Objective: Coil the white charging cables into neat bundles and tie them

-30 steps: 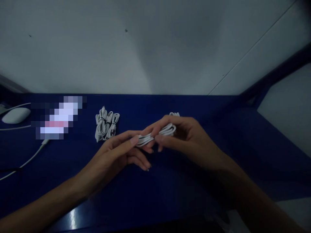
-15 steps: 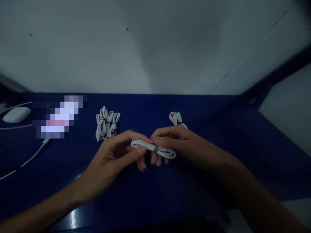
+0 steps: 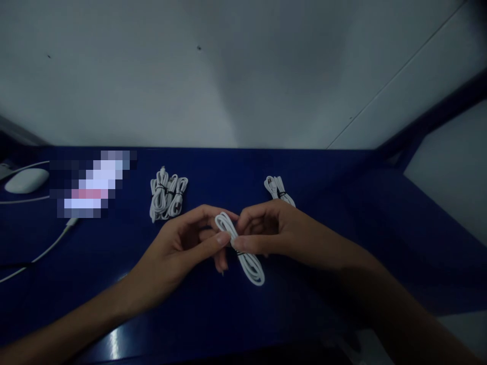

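Between the two hands, a coiled white cable (image 3: 250, 264) is held above the table (image 3: 213, 172), tilted so that its upper loop leans toward the left hand (image 3: 177, 248) and its lower loop hangs free below the right hand (image 3: 283, 228). The left hand is partly closed, with its thumb laid on the coil's upper half and its index finger behind. The right hand is curled too, pinching the coil near its middle with the thumb on top (its other fingertips are mostly hidden). Just below that thumb, a black tie (image 3: 240, 253) wraps the strands. Beyond the left hand lies a cluster of tied white cables (image 3: 163, 195), close together. Just past the right hand's knuckles rests another tied bundle (image 3: 279, 188), its near end partly covered by the hand. Farther out to the left of the left hand are a blurred-out bright patch (image 3: 101, 177), a white plug (image 3: 71, 221) at its near end, and a rounded white object (image 3: 26, 181).
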A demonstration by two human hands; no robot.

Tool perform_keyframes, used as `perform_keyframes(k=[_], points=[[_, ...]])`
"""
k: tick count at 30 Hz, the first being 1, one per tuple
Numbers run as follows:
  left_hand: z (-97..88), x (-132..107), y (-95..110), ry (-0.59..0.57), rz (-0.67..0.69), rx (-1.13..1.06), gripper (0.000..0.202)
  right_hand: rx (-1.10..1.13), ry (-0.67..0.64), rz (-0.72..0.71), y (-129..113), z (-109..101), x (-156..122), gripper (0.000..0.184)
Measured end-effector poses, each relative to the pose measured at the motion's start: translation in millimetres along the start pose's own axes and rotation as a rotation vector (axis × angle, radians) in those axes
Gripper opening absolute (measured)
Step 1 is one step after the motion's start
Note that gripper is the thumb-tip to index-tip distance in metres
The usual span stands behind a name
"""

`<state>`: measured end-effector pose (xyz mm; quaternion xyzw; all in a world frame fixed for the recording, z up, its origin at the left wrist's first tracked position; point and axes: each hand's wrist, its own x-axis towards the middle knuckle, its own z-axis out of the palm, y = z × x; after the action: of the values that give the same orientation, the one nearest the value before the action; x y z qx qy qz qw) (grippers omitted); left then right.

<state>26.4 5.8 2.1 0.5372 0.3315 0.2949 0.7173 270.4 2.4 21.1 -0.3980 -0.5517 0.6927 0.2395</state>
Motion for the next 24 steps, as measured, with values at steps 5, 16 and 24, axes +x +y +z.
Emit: perform_keyframes(k=[5,16,24], points=[[-1.5,1,-5,0.016,0.021,-0.034,0.032,-0.064,0.166,-0.077,-5,-3,-3,0.014],[-4.2,3,-8,0.008,0.028,-0.112,0.029,-0.627,1.095,-0.02,-8,-40,-8,0.021],[-3.8,3,-9,-0.007,0.032,-0.149,0.029,-0.766,1.082,0.019,-3,-37,-5,0.021]])
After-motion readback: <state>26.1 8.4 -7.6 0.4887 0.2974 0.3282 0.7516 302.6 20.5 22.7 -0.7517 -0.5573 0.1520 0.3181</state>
